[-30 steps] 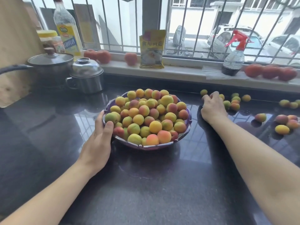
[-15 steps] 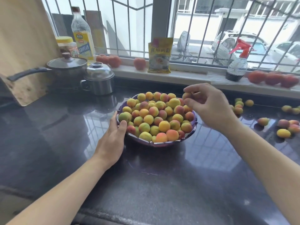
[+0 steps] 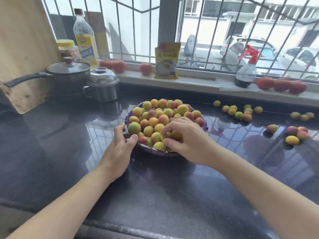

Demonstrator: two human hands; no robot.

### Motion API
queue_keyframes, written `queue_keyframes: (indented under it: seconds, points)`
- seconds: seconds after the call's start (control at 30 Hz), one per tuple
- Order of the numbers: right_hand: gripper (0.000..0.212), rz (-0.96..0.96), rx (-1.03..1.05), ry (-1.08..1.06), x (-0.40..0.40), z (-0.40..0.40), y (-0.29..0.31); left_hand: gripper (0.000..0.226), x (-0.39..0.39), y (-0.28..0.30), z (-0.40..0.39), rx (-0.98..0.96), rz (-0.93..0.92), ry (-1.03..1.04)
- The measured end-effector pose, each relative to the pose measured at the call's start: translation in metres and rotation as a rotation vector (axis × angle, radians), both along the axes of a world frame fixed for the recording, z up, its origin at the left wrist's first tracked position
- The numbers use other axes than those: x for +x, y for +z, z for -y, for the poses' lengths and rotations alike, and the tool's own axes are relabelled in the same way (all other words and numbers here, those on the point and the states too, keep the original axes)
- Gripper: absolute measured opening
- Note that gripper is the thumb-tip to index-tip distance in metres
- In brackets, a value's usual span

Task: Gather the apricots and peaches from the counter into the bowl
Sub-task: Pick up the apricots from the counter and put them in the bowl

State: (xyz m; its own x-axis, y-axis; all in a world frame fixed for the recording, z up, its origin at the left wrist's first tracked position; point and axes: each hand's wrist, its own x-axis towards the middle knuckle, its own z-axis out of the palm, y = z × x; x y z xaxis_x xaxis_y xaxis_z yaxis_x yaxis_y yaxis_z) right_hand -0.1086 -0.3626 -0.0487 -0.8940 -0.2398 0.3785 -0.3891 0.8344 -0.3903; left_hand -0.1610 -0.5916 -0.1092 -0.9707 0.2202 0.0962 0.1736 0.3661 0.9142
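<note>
A purple bowl [image 3: 155,151] stands mid-counter, heaped with yellow, orange and red apricots and peaches [image 3: 164,116]. My left hand [image 3: 119,149] grips the bowl's left rim, thumb over the edge against the fruit. My right hand [image 3: 186,140] lies over the front of the heap, its curled fingers round an apricot [image 3: 166,135] on the pile. Loose fruit lies on the dark counter to the right: a cluster [image 3: 239,112] near the sill, a few at the far right [image 3: 302,116], and a nearer group [image 3: 291,139].
A lidded pot [image 3: 68,75] and a steel lidded mug [image 3: 103,85] stand at the back left before a wooden board [image 3: 22,49]. The windowsill holds an oil bottle [image 3: 85,40], a jar, tomatoes [image 3: 281,84], a yellow packet [image 3: 166,61] and a spray bottle [image 3: 246,69].
My right hand left the loose fruit on the right, came over the bowl with fruit pinched in it, and now rests low on the front of the heap. My left hand stayed on the rim.
</note>
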Motion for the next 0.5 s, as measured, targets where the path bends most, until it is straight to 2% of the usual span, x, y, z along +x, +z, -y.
queue_keyframes:
  seconds: [0.07, 0.13, 0.2, 0.27, 0.37, 0.43, 0.5]
  points:
    - [0.02, -0.036, -0.055, -0.024, 0.004, -0.007, -0.001, 0.054, 0.004, 0.001, 0.002, -0.068, -0.021, -0.048]
    - [0.019, -0.173, -0.192, -0.123, 0.009, -0.025, -0.003, 0.065, 0.007, -0.001, 0.002, -0.207, -0.073, -0.114]
    - [0.015, -0.299, -0.31, -0.316, 0.013, -0.057, -0.008, 0.074, 0.006, -0.004, 0.0, -0.384, -0.127, -0.145]
    - [0.017, -0.319, -0.353, -0.559, 0.011, -0.1, -0.021, 0.074, 0.005, -0.007, -0.004, -0.503, -0.162, -0.157]
    - [0.031, -0.112, -0.262, -0.813, 0.004, -0.165, -0.05, 0.064, 0.0, -0.01, -0.008, -0.546, -0.19, -0.174]
    - [0.041, 0.035, -0.128, -0.859, -0.004, -0.191, -0.064, 0.051, -0.004, -0.014, -0.008, -0.543, -0.2, -0.159]
    - [0.048, 0.093, 0.014, -0.873, -0.018, -0.205, -0.07, 0.044, -0.011, -0.019, -0.011, -0.598, -0.265, -0.12]
